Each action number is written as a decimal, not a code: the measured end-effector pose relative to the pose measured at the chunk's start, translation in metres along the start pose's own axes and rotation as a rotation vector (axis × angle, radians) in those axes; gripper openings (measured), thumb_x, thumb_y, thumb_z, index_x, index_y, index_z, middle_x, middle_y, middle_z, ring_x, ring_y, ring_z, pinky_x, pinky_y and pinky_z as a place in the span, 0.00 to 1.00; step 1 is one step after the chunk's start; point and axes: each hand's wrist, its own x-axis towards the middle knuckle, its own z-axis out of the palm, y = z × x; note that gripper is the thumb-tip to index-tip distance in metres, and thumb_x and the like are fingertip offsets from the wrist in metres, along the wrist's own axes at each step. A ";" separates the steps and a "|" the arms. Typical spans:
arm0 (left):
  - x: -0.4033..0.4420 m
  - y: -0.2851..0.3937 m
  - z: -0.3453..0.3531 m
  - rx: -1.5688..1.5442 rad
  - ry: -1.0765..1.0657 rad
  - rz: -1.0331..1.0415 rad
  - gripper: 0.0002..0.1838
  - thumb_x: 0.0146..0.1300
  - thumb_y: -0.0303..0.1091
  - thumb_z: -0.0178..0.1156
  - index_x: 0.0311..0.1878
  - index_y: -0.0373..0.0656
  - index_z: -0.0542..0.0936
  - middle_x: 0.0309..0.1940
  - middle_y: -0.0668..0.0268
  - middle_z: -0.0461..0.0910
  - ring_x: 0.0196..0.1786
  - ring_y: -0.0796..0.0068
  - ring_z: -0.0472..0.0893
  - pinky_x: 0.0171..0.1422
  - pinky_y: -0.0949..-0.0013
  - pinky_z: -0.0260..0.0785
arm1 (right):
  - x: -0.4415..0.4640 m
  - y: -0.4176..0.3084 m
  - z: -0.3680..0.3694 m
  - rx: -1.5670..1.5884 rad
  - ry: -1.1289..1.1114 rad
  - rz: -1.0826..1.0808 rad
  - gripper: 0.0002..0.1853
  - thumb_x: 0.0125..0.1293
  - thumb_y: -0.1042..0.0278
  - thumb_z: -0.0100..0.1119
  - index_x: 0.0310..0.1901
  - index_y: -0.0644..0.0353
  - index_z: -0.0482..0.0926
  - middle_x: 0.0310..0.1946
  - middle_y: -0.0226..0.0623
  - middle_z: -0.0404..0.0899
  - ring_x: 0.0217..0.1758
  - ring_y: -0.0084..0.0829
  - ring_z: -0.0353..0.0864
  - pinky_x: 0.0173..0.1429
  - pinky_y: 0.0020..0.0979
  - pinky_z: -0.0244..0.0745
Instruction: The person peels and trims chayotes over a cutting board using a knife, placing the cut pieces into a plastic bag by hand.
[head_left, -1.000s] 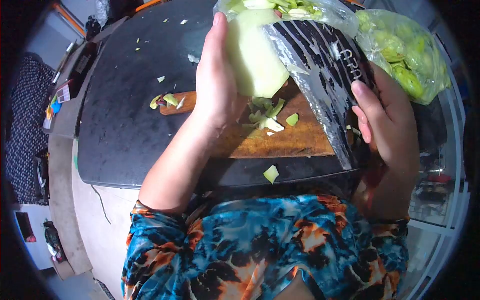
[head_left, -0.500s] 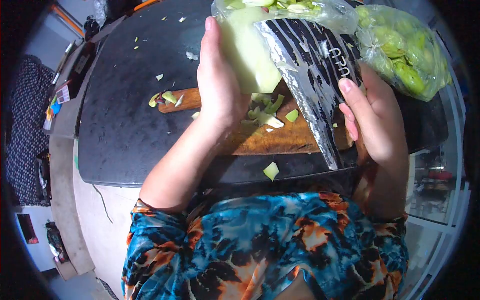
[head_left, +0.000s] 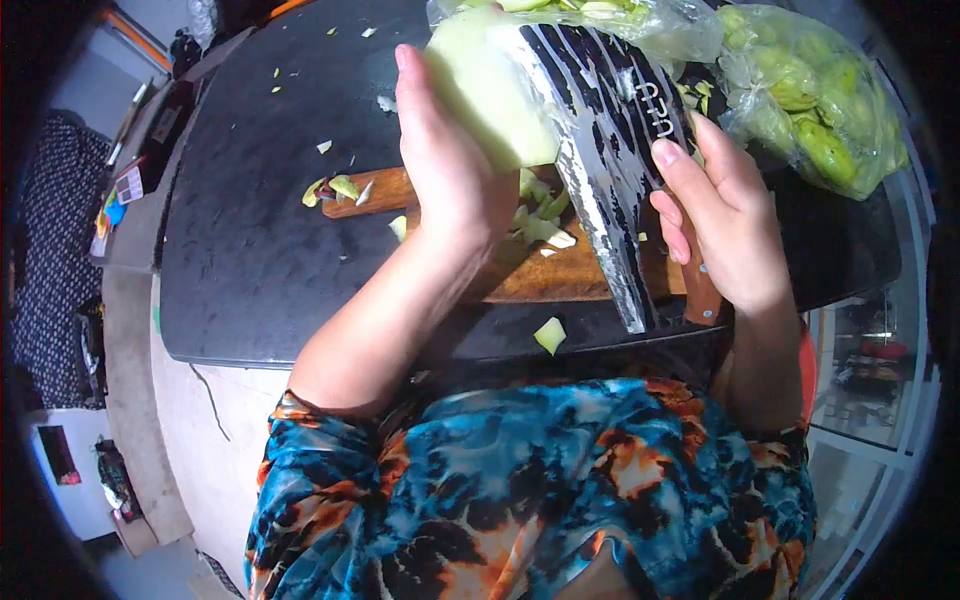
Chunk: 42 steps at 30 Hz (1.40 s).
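Note:
A large, peeled, pale-green fruit [head_left: 485, 90] is held up by my left hand [head_left: 450, 175], the thumb along its near side and the other fingers hidden behind it. My right hand [head_left: 728, 215] grips a cleaver [head_left: 615, 125] with a black-and-silver streaked blade, tilted with its edge against the fruit. Below the hand shows the end of the cleaver's wooden handle [head_left: 703, 295]. Beneath both lies a wooden cutting board [head_left: 560, 285], its handle to the left, with pale-green scraps [head_left: 540, 225] scattered on it.
The board rests on a dark table [head_left: 250, 250]. A clear bag of green pieces [head_left: 820, 110] stands at the back right, beside another open plastic bag [head_left: 650, 25] with cut pieces. One pale-green chip [head_left: 549, 336] lies near the table's front edge.
The cleaver and my right hand have moved slightly left, and its wooden handle end now shows. My left hand still holds the fruit, almost in the same place.

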 end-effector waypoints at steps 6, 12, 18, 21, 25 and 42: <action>0.003 0.002 -0.001 -0.019 -0.001 0.035 0.29 0.68 0.56 0.39 0.55 0.39 0.71 0.49 0.61 0.76 0.52 0.66 0.75 0.60 0.62 0.63 | 0.003 0.006 0.008 0.069 0.003 -0.064 0.11 0.70 0.66 0.48 0.48 0.62 0.71 0.20 0.25 0.66 0.15 0.13 0.60 0.18 0.17 0.57; 0.007 0.026 0.000 -0.036 -0.179 -0.072 0.33 0.62 0.60 0.43 0.61 0.44 0.68 0.54 0.58 0.73 0.54 0.61 0.74 0.59 0.57 0.64 | -0.001 -0.010 -0.024 0.042 0.088 -0.015 0.14 0.68 0.58 0.52 0.44 0.62 0.73 0.16 0.28 0.68 0.13 0.18 0.62 0.17 0.20 0.57; 0.013 0.028 0.004 -0.022 -0.256 0.030 0.34 0.59 0.63 0.43 0.63 0.52 0.64 0.57 0.52 0.70 0.55 0.50 0.73 0.57 0.48 0.64 | -0.030 0.008 -0.020 0.101 -0.066 -0.083 0.20 0.70 0.50 0.42 0.40 0.63 0.71 0.20 0.32 0.69 0.13 0.21 0.63 0.17 0.22 0.56; 0.005 0.028 0.012 0.011 -0.229 0.116 0.34 0.59 0.64 0.41 0.63 0.53 0.64 0.56 0.52 0.70 0.54 0.51 0.73 0.56 0.46 0.65 | -0.039 0.000 0.016 -0.038 -0.112 -0.334 0.19 0.70 0.52 0.42 0.42 0.63 0.70 0.22 0.33 0.70 0.15 0.22 0.64 0.20 0.22 0.57; 0.001 0.034 0.017 0.020 -0.218 0.241 0.35 0.59 0.65 0.40 0.64 0.54 0.63 0.55 0.52 0.70 0.53 0.51 0.73 0.55 0.47 0.68 | -0.037 -0.007 0.030 -0.142 -0.144 -0.507 0.18 0.70 0.54 0.42 0.45 0.64 0.69 0.24 0.34 0.70 0.18 0.23 0.65 0.23 0.23 0.58; 0.004 0.033 0.013 0.132 -0.244 0.407 0.32 0.62 0.62 0.36 0.63 0.53 0.63 0.54 0.51 0.70 0.52 0.50 0.74 0.53 0.48 0.70 | -0.036 -0.010 0.043 -0.250 -0.158 -0.663 0.20 0.69 0.65 0.42 0.58 0.69 0.63 0.36 0.39 0.72 0.29 0.28 0.68 0.37 0.26 0.64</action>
